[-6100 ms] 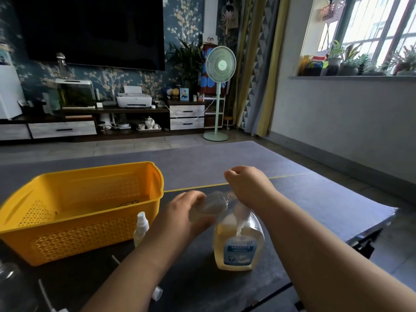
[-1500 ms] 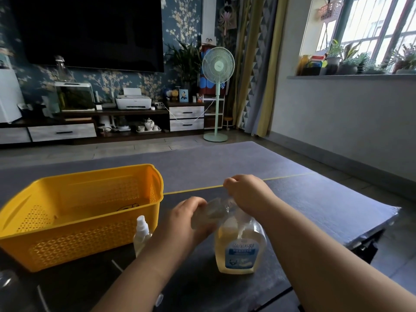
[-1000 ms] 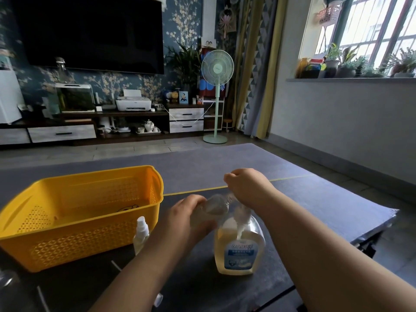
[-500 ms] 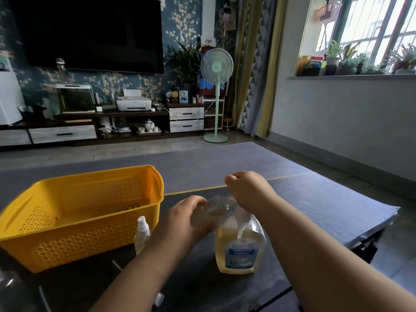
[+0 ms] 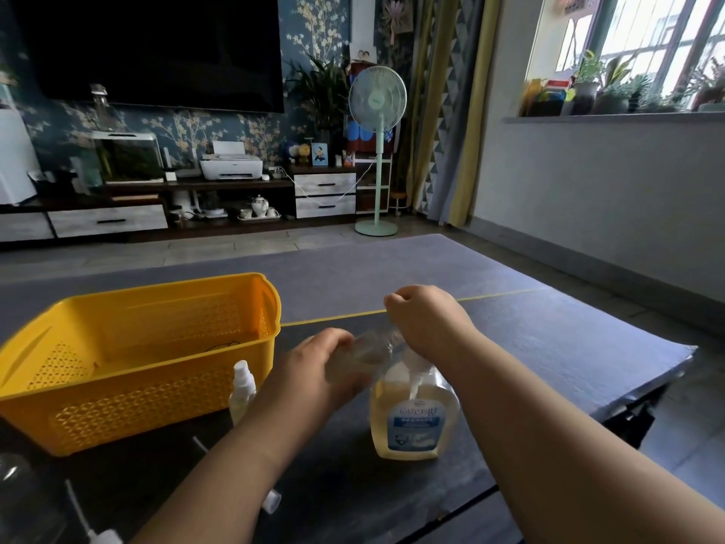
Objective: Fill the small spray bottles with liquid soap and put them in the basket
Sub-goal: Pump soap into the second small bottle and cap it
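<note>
Our left hand (image 5: 314, 371) grips a small clear bottle (image 5: 370, 347), fingers wrapped round its body. It holds the bottle tilted on its side, far end up against the top of the soap bottle (image 5: 412, 420). Our right hand (image 5: 429, 323) is curled closed over that top, so the pump head is hidden beneath it. A white tube runs down inside the soap bottle into the pale yellow soap. The soap bottle stands upright near the middle of the dark surface (image 5: 549, 347), its blue and white label facing us. To the left sits the yellow basket (image 5: 137, 386). Just beside its near right corner stands a small spray bottle (image 5: 242, 390) with its white sprayer on. Nearer to us, a loose sprayer top (image 5: 271, 504) with a thin tube lies on the surface by our left forearm, and a second sprayer top (image 5: 102, 537) lies at the bottom edge. Another clear bottle (image 5: 23, 500) shows at the near left corner.
</note>
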A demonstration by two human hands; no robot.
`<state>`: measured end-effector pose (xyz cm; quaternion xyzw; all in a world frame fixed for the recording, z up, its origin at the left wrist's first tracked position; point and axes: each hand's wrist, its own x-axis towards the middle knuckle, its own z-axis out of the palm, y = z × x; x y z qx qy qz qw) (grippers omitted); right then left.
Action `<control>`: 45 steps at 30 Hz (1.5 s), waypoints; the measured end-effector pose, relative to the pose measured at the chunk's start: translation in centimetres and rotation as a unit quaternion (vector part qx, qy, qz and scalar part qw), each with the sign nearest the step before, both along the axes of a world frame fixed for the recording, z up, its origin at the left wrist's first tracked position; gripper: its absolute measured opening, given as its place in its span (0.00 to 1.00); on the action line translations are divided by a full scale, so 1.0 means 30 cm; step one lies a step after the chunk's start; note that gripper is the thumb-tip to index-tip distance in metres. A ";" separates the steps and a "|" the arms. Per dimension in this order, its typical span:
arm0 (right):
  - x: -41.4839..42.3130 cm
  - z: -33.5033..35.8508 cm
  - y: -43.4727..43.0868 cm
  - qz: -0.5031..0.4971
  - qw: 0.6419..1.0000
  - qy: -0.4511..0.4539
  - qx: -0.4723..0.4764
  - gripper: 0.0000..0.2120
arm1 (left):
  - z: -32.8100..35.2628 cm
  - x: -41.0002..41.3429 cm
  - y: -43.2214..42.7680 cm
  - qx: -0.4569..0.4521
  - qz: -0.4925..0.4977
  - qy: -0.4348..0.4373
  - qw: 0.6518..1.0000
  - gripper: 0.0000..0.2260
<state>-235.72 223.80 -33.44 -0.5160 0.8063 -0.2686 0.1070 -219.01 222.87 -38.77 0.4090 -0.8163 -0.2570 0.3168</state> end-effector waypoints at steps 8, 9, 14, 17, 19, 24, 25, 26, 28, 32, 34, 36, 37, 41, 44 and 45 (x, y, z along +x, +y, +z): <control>-0.001 0.012 0.001 -0.007 1.000 -0.009 0.002 0.16 | 0.012 -0.003 0.006 -0.003 -0.001 0.004 1.000 0.16; 0.000 0.022 0.002 -0.007 1.000 -0.009 -0.001 0.16 | 0.016 -0.002 0.006 -0.003 0.000 0.004 1.000 0.16; 0.006 0.066 0.007 0.006 1.000 0.007 -0.021 0.13 | 0.034 -0.001 0.000 -0.016 0.001 0.003 1.000 0.19; 0.004 0.059 0.006 0.008 1.000 -0.003 -0.012 0.12 | 0.033 -0.002 0.002 -0.008 -0.004 0.001 1.000 0.19; 0.002 0.045 0.004 0.012 1.000 -0.002 -0.001 0.12 | 0.029 -0.003 0.005 -0.009 -0.005 0.003 1.000 0.17; 0.006 0.015 0.006 0.012 0.999 -0.007 0.034 0.13 | 0.013 -0.004 0.007 0.011 0.005 -0.009 1.000 0.17; 0.006 0.016 0.006 0.010 0.999 -0.006 0.035 0.14 | 0.012 -0.005 0.005 0.013 0.005 -0.010 1.000 0.17; 0.006 0.017 0.005 0.009 0.999 -0.004 0.035 0.14 | 0.012 -0.005 0.004 0.011 0.005 -0.011 1.000 0.17; 0.006 0.021 0.007 0.006 0.999 -0.002 0.034 0.14 | 0.013 -0.006 0.003 0.008 0.006 -0.014 1.000 0.17; 0.011 0.032 0.010 0.010 1.000 0.001 0.028 0.13 | 0.017 -0.001 0.001 0.005 0.003 -0.011 1.000 0.17; 0.015 0.052 0.012 0.019 1.000 -0.002 0.018 0.12 | 0.025 0.001 -0.003 0.005 0.002 -0.005 1.000 0.18; 0.016 0.070 0.012 0.026 1.000 0.002 0.013 0.13 | 0.030 0.003 -0.004 -0.001 0.002 -0.011 1.000 0.20; 0.017 0.076 0.012 0.025 0.999 0.003 0.019 0.14 | 0.030 0.003 -0.004 -0.004 0.002 -0.013 1.000 0.21; 0.008 0.069 0.003 0.026 0.999 0.002 0.034 0.12 | 0.030 0.000 0.002 0.005 -0.002 0.013 1.000 0.18; 0.004 0.044 0.017 0.043 0.999 0.005 0.017 0.13 | 0.026 -0.001 0.004 0.013 -0.005 0.014 1.000 0.16; 0.007 0.035 0.022 0.043 0.999 0.009 0.021 0.14 | 0.024 0.000 0.004 0.011 -0.006 0.008 1.000 0.15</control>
